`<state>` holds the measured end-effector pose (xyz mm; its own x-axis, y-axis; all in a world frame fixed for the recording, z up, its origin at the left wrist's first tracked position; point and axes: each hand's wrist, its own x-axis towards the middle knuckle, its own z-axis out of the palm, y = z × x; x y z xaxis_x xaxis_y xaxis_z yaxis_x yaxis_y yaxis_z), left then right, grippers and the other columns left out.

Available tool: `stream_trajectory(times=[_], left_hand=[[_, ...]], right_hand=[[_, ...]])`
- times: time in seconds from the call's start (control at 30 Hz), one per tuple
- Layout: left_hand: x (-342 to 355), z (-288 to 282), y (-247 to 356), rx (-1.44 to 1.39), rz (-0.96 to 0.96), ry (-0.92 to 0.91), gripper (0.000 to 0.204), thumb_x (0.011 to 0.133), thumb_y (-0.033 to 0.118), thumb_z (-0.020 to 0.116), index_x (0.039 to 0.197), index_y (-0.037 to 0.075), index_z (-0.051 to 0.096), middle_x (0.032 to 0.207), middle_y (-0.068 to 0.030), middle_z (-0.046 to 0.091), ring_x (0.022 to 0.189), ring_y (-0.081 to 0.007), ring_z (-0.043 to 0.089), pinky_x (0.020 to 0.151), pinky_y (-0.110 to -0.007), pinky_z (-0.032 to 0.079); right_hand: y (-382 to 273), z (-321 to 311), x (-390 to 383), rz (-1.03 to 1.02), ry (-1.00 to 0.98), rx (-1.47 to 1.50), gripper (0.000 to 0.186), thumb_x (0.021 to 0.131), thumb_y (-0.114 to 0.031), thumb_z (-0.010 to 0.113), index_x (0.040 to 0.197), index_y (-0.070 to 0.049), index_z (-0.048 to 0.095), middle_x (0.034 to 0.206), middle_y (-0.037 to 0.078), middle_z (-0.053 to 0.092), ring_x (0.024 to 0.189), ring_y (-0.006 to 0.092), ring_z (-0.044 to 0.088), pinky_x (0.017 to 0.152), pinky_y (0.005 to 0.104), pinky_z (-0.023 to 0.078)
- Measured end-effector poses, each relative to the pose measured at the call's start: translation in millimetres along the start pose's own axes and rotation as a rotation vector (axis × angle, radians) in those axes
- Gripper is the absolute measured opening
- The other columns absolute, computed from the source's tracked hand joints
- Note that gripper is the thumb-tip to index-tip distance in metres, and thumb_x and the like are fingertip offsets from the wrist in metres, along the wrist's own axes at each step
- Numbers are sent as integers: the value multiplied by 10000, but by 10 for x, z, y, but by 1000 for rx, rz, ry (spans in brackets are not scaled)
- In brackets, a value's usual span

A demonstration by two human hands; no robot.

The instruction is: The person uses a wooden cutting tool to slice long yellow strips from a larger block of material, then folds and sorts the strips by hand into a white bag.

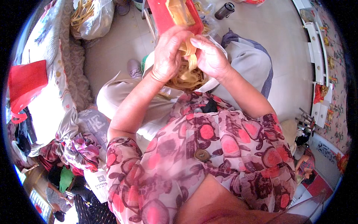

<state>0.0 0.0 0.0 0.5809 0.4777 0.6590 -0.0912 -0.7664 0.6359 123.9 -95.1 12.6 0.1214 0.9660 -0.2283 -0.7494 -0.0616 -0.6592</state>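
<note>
My left hand (pixel 169 52) and my right hand (pixel 212 56) are close together over my lap, fingers closed. Between them they pinch a flat, pale yellow strip (pixel 192 62), which is looped and hangs down a little. What kind of material it is, I cannot tell. Below the hands, a pile of similar yellowish strips (pixel 186 79) lies in a container or cloth between my knees, partly hidden by my forearms. Just beyond my fingers stands a red stool or tray (pixel 158 14) with a yellow bundle (pixel 180 14) on it.
At the far left, a clear plastic bag (pixel 100 23) holds more strips. A dark bottle (pixel 224 11) is on the tiled floor at the far right. A bed with a ruffled cover (pixel 71 65) and a red bag (pixel 28 80) are at left; a white shelf (pixel 319 74) lines the right.
</note>
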Motion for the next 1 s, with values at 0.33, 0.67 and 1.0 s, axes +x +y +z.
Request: stream_trajectory(times=[0.33,0.67,1.0], left_hand=[[-72,63,-75,-118,-340,-80,134,898,71,494,1014,13,526,881,-98,585,799,-202,570,733,-299,460],[-35,114,-69,-880,-702,-136,147,899,68,528,1039,27,507,942,-19,577,859,-87,549,779,-216,450],[-87,156,-240,-830,-738,-78,203,878,111,576,1041,-4,539,882,-52,616,787,-131,596,742,-273,495]], right_hand=[[-72,181,-82,-493,106,-1396,234,912,-276,500,884,-44,496,677,187,560,637,362,581,533,417,437],[-228,-71,-19,-440,103,-1254,181,874,-154,578,983,-10,591,757,58,628,647,138,584,570,263,454],[-219,3,-26,-21,129,-690,243,907,-284,541,888,-54,616,635,-38,505,487,15,379,423,166,289]])
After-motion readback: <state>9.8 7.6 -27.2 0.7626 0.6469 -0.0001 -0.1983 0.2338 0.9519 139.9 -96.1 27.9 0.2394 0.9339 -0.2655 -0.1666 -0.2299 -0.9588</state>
